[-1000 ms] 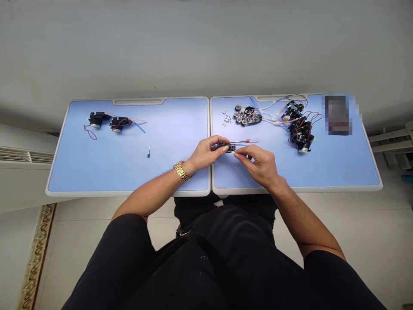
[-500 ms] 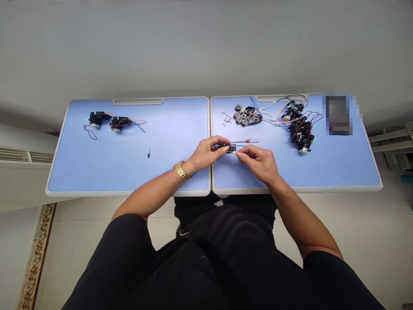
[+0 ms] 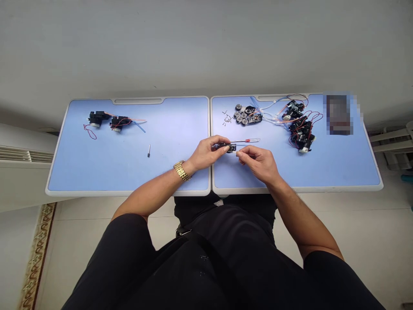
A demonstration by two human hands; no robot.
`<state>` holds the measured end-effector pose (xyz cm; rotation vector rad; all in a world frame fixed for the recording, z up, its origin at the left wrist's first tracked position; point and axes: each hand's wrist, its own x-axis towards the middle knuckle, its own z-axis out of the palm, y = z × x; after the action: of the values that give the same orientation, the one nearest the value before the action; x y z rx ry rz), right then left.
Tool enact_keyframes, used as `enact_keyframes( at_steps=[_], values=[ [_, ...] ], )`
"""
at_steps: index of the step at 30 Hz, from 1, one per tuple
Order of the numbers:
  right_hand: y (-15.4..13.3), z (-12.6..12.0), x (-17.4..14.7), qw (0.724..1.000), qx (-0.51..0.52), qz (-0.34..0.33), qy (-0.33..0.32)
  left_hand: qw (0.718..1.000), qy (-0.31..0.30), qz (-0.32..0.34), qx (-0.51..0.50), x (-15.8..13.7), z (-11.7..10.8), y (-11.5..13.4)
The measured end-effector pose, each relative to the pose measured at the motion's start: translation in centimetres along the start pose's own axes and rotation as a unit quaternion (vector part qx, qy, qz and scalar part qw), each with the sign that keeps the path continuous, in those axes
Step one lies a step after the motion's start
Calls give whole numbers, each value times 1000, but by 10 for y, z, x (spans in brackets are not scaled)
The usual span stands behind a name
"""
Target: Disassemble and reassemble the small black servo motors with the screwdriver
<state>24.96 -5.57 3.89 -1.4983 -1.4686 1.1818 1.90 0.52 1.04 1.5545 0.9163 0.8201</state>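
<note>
Your right hand (image 3: 259, 162) has shifted slightly rightward; whether its fingertips pinch anything, I cannot tell. Your left hand (image 3: 206, 153) pinches the black part (image 3: 231, 147), nearer than the screwdriver (image 3: 248, 140); work seems to concern this part's right end.

Screwdriver (image 3: 252, 140) shows red and clear. Just below it: part (image 3: 232, 147), black. Left of it: watch (image 3: 181, 171), gold; floor border (image 3: 39, 239), brown scrolls on cream. Tabletop (image 3: 176, 129) pale blue.

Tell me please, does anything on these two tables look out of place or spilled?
Only the tiny metal pieces, probably screws, stand out: they lie scattered on the right table, left of the round parts, with no tray around them. Fine damage is too small to tell.
</note>
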Motion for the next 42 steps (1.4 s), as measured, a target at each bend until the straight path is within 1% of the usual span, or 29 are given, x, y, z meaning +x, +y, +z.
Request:
enact_keyframes(
  at_steps=[4, 10, 15, 18, 22, 31, 38, 42],
  values=[
    [2, -1, 1, 1000, 3, -5, -4, 1000, -4, -8, -18, 1, 0, -1],
    [6, -3, 4, 1000, 5, -3, -12, 998, -25, -27, -40, 0, -1, -2],
    [6, -5, 8, 999, 18, 3, -31, 999, -20, -30, -33, 0, -1, 0],
    [6, -5, 10, 999, 18, 0, -26, 999, -24, -39, -23, -1, -2, 3],
    [5, -5, 9, 1000, 8, -28, -10, 998, -28, -46, -23, -1, -2, 6],
    [6, -5, 6, 997, -32, -69, -4, 998, -29, -43, -18, 0, -2, 1],
    [8, -2, 4, 985, -92, -144, 24, 999, -27, -37, -6, 0, -2, 1],
    [13, -2, 5, 979, -106, -169, 36, 998, -32, -43, -18, 0, -2, -2]
  ],
)
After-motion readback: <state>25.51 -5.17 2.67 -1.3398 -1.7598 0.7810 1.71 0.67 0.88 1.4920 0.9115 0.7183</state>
